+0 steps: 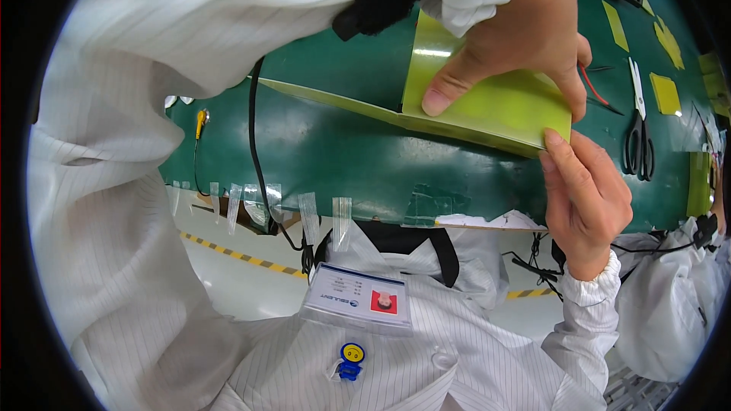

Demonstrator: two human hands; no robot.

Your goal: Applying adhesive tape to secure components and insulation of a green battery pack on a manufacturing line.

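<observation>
A yellow-green folded cardboard box (495, 114) lies on the green tabletop, with a long thin flap or panel stretching away from it to the left. My left hand (529, 23) reaches over it from above. Its thumb presses the box's upper face, and the fingers wrap round the right end, where they are partly hidden. At the near right corner my right hand (586, 190) pinches the box edge between thumb and fingertips. The fingertips of both hands are close together at that end.
Black-handled scissors (638, 125), yellow pieces (665, 94) and a thin red-and-black tool or wire (598, 90) lie right of the box. A black cable (253, 144) crosses the green tabletop (320, 160) at left. Clear tape strips (308, 217) hang along the near edge. Another person's white sleeve (662, 297) shows far right.
</observation>
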